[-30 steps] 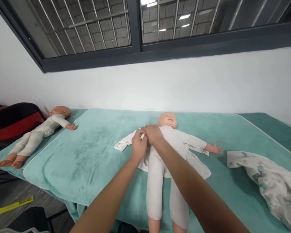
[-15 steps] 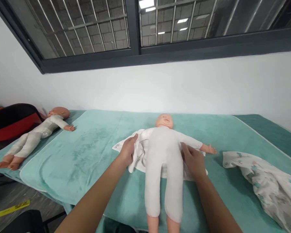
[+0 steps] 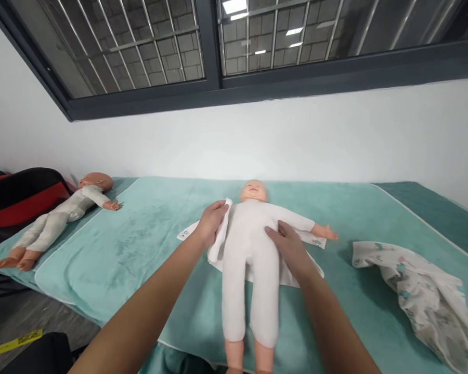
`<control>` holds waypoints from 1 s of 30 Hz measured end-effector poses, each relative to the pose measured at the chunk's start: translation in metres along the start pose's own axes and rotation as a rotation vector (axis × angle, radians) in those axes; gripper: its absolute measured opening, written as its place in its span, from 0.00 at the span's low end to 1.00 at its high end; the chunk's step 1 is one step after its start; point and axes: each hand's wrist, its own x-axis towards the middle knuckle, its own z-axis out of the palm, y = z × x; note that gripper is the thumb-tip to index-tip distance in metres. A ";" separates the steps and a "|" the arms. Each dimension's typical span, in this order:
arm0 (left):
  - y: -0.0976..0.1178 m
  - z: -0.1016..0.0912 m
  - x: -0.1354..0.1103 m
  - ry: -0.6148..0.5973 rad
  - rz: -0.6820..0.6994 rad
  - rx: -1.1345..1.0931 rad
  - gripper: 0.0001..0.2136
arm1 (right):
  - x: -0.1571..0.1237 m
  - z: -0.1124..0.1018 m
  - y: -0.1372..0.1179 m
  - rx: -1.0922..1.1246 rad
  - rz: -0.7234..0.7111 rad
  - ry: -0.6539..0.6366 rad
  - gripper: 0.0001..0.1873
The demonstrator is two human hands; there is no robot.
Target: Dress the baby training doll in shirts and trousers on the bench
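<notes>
While I am watching through the head camera, a barred window is running across the wall at the top, and below it a wide teal blanket is covering the bench and carrying everything within reach. At the far left edge a black and red bag is sitting half out of view; I cannot see into it. A crumpled patterned cloth is lying on the blanket's right side, well apart from the hands. In the middle, the doll is lying on its back, head toward the wall, arms out, legs pointing toward me. An open white garment is spreading out beneath it like a wrapper, with the doll's body lying inside and one printed sleeve showing by the outstretched arm. A second doll, dressed in pale clothes, is lying on its back near the bag, well apart from the first.

My left hand is pinching the garment's near flap, fingers closed on the fabric and lifting it against the doll's side. My right hand is resting palm down, fingers extended and gripping nothing, on the doll's belly and hip.
</notes>
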 end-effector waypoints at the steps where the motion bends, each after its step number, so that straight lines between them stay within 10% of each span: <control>1: 0.000 0.003 0.001 0.000 0.009 0.033 0.15 | -0.001 0.004 0.001 0.046 0.020 -0.018 0.40; 7: 0.012 0.022 -0.007 -0.046 0.078 0.262 0.11 | -0.003 0.017 0.016 0.359 0.094 -0.196 0.33; 13: 0.037 0.026 -0.057 -0.494 0.153 0.734 0.20 | -0.002 0.015 0.022 0.421 0.132 -0.145 0.34; 21: -0.022 -0.016 -0.082 -0.098 0.592 0.930 0.18 | 0.000 0.016 0.033 0.296 0.142 -0.086 0.40; 30: -0.080 -0.002 -0.105 -0.153 0.556 1.044 0.29 | -0.010 0.012 0.020 0.258 0.063 -0.180 0.39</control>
